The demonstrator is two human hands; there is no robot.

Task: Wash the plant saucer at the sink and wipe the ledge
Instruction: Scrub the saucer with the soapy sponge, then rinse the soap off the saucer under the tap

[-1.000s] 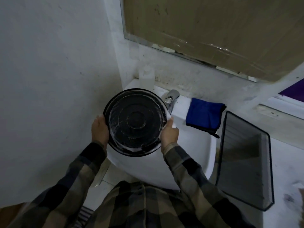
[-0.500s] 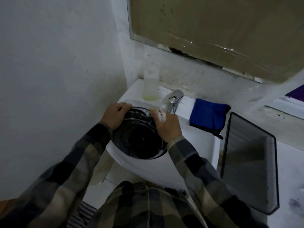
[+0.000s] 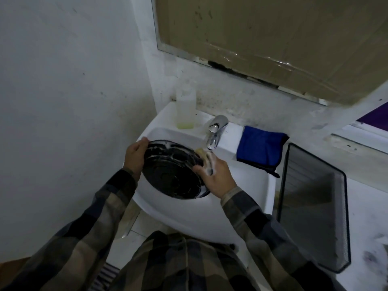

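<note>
The black round plant saucer (image 3: 172, 171) lies tilted in the white sink (image 3: 247, 185), streaked with soap foam. My left hand (image 3: 135, 156) grips its left rim. My right hand (image 3: 216, 175) holds a small yellowish sponge (image 3: 201, 153) against the saucer's right rim, just under the chrome faucet (image 3: 216, 131). A folded blue cloth (image 3: 260, 148) lies on the sink's right shoulder. The grey ledge (image 3: 357, 148) runs along the wall at the right.
A nearly empty clear soap bottle (image 3: 185, 110) stands on the sink's back left corner. A black mesh bin (image 3: 312, 204) sits right of the sink. The wall stands close on the left; a mirror (image 3: 262, 34) hangs above.
The saucer went from being held upright in front of me down into the sink basin. My right hand now presses the sponge to its rim under the faucet.
</note>
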